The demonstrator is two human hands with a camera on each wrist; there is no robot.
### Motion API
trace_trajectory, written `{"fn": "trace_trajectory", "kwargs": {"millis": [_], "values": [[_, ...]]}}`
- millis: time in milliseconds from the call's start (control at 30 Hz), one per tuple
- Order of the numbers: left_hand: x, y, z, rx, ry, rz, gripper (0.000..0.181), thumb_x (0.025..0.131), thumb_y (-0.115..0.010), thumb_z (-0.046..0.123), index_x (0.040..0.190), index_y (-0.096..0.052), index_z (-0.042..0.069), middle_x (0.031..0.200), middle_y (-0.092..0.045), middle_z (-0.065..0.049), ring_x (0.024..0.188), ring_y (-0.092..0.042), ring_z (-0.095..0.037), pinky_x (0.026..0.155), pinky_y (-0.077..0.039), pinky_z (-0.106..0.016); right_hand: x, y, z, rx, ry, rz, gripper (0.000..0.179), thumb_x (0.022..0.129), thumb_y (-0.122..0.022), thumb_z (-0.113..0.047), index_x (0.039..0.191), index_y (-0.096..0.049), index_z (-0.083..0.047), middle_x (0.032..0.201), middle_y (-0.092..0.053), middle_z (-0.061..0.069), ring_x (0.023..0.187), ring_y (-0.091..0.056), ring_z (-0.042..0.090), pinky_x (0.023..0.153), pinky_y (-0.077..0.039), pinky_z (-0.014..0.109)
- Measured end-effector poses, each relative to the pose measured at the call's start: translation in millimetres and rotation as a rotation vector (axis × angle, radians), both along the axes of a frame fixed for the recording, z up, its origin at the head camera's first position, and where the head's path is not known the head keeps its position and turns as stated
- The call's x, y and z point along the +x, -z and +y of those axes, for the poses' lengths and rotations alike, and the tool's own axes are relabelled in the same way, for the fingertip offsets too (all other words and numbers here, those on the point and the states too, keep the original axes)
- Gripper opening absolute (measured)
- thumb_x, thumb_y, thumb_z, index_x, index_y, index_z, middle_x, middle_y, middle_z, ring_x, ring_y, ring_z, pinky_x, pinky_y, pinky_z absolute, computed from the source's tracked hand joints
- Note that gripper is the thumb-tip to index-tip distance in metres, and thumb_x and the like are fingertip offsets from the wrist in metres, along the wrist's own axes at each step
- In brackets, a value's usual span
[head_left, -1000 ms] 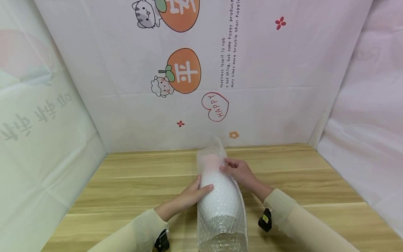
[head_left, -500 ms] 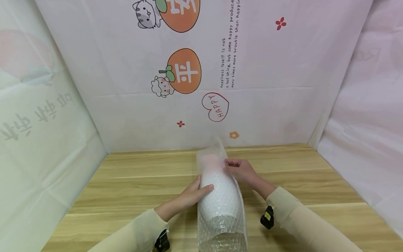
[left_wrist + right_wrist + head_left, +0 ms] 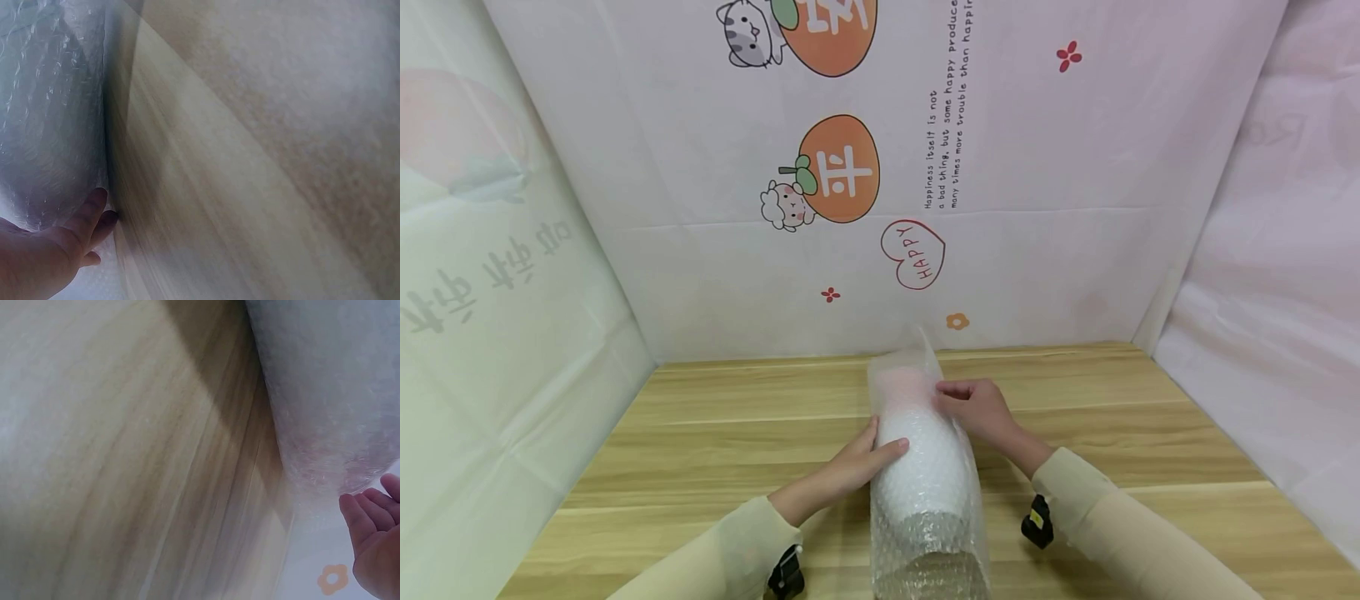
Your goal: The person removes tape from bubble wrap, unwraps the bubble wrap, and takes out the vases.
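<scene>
A white, vase-shaped object (image 3: 921, 479) with a pinkish narrow far end lies lengthwise on the table, wrapped in clear bubble wrap (image 3: 932, 575). My left hand (image 3: 850, 467) holds its left side, thumb on top and fingers down along the side. In the left wrist view those fingers (image 3: 87, 212) lie against the wrap near the tabletop. At the narrow end, my right hand (image 3: 981, 408) pinches the right edge of the wrap between thumb and fingers. The right wrist view shows the right fingers (image 3: 359, 519) at the edge of the wrapped bundle.
The wood-grain table (image 3: 737, 433) runs back to a white printed cloth (image 3: 1037, 208) hung as a wall. Similar cloths close off the left and right sides. The wrap's far end stands up close to the back cloth. Black wrist cameras hang below both sleeves.
My right hand has shifted slightly right, its thumb sliding from the top of the wrap to its edge. The wrap's right edge now lies flatter. My left hand has stayed put.
</scene>
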State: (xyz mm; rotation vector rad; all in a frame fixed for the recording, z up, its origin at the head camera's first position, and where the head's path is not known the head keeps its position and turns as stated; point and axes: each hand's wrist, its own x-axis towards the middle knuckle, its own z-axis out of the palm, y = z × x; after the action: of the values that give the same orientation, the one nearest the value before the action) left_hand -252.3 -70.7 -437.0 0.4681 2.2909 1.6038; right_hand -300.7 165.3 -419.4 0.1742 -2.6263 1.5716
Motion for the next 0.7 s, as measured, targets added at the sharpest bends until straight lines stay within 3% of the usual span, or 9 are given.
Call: {"fn": "trace_trajectory", "kwargs": {"millis": [700], "values": [[-0.2, -0.6, 0.6, -0.009, -0.003, 0.001, 0.097, 0.094, -0.054, 0.054, 0.151, -0.007, -0.01, 0.157, -0.013, -0.027, 0.142, -0.016, -0.038, 0.113, -0.019, -0.051, -0.8, 4.1, -1.8, -0.057, 0.02, -0.001, 0.026, 0.089, -0.071, -0.023, 0.107, -0.076, -0.006, 0.111, -0.07, 0.009, 0.11, -0.06, 0.023, 0.08, -0.053, 0.031]]}}
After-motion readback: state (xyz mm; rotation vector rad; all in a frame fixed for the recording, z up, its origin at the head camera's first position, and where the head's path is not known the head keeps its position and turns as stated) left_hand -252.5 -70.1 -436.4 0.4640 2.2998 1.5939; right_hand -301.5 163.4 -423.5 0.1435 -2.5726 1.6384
